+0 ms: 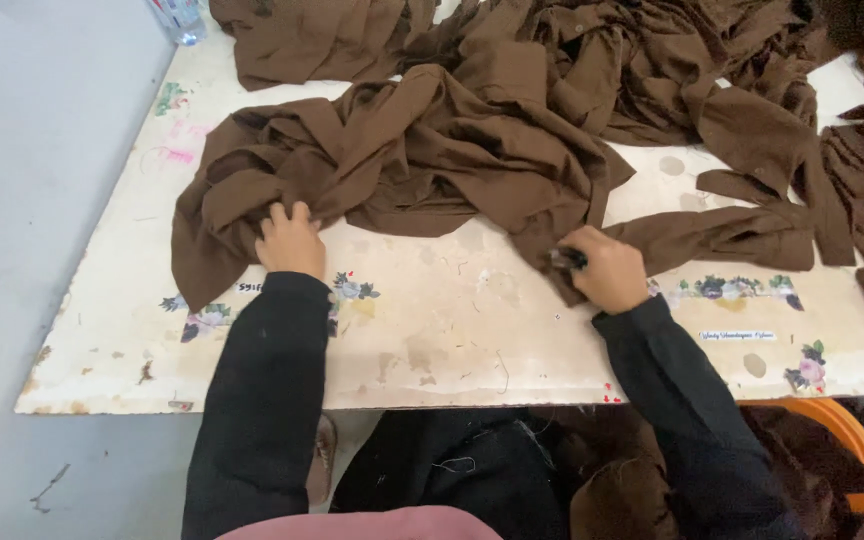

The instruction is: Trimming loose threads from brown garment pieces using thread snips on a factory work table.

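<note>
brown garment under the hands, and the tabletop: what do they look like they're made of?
Brown garment: looks like thin woven cloth, matte, since it bunches into soft folds with no sheen; the fibre cannot be told. Tabletop: seems a painted or laminated board, cream with flower prints, its surface stained and chipped at the front edge. The left hand presses the cloth; the right hand grips a small dark tool.

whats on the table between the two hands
In the head view, the brown garment bunches between the left hand and the right hand; nearer the person, the worn white table lies bare.
</note>
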